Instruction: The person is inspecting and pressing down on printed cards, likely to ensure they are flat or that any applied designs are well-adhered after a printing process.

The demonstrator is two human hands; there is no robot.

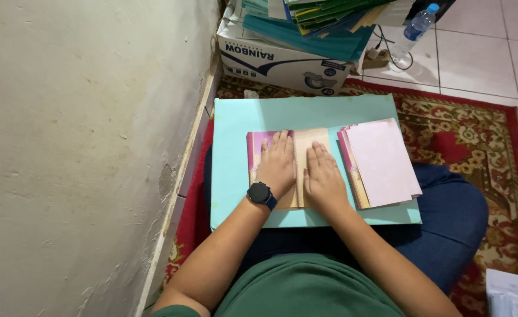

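— What is the seated person doing on the turquoise board [235, 176] lying across the lap?

— Both hands are pressing flat, fingers stretched, on a folded pink-and-cream card [300, 147] near the board's middle. The left hand [278, 166], wearing a dark wristwatch [261, 194], is covering its left half; the right hand [324, 179] is lying beside it. Neither is gripping anything.

— And the containers?

— A white cardboard box [282, 61] by the wall is brimming with green and teal folders [323, 23]. A stack of pink cards [382, 164] is sitting just right of the hands; a plastic bottle [414, 29] is standing on the tiles.
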